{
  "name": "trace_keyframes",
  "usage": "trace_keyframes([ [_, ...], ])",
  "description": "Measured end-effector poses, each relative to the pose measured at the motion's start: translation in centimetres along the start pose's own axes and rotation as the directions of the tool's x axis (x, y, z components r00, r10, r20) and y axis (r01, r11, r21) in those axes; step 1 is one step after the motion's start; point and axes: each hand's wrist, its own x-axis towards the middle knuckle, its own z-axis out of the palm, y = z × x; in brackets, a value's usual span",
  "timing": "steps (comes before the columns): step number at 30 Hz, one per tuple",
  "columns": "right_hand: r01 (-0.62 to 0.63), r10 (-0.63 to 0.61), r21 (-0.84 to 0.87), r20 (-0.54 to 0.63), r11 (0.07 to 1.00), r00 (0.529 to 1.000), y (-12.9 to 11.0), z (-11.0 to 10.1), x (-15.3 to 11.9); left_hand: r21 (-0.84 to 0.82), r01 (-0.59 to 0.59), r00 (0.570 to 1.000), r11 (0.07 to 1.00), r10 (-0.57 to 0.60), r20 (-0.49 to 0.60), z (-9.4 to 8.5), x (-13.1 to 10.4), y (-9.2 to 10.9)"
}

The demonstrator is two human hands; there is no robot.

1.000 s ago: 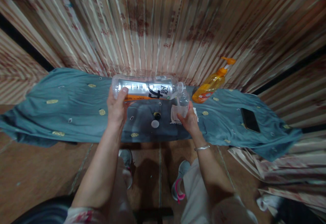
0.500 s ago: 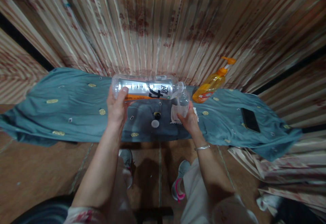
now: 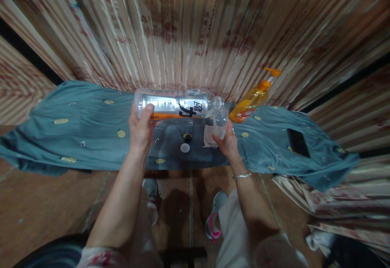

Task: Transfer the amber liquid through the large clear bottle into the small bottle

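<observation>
Teal cloth-covered table point(image 3: 97, 150), on it an orange pump bottle point(image 3: 248, 106), black phone point(image 3: 298, 142), white disc point(image 3: 185, 148), black cap point(image 3: 188, 138), pale pad point(image 3: 209, 138)

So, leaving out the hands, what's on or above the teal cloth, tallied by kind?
Bottles: 2 (labelled bottle, orange pump bottle)
Small clear container: 1
Small round pieces: 2 (white disc, black piece)
Dark phone: 1
Pale tissue or wipe: 1
Total: 7
</observation>
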Motion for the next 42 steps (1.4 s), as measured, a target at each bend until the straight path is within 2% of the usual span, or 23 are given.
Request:
trace_keyframes([
  [3,-0.015,0.015,-0.006,0.003,1.000,1.000,-0.01,0.09,-0.03,0.016,-0.004,1.000,1.000,0.004,0.014,-0.05,0.01,-0.05],
  [8,-0.008,0.008,0.008,0.011,1.000,1.000,0.01,0.14,-0.05,-0.015,0.012,1.000,1.000,-0.013,-0.026,0.04,-0.06,0.00],
  [17,-0.019,0.019,0.004,0.008,1.000,1.000,0.02,0.21,-0.01,0.003,-0.002,1.000,1.000,0.002,0.007,-0.03,-0.08,-0.17],
  [26,-0.015,0.015,0.004,0.008,1.000,1.000,-0.12,0.13,0.00,-0.019,-0.008,1.000,1.000,0.007,-0.029,0.43,-0.14,-0.13],
  [34,-0.025,0.025,0.003,0.008,1.000,1.000,0.07,0.16,0.02,0.022,-0.011,1.000,1.000,0.011,-0.017,0.28,-0.15,-0.12],
  [42,-0.014,0.014,0.007,0.001,1.000,1.000,0.21,0.29,0.01,-0.009,0.001,0.999,1.000,-0.001,-0.041,0.88,-0.46,0.40],
])
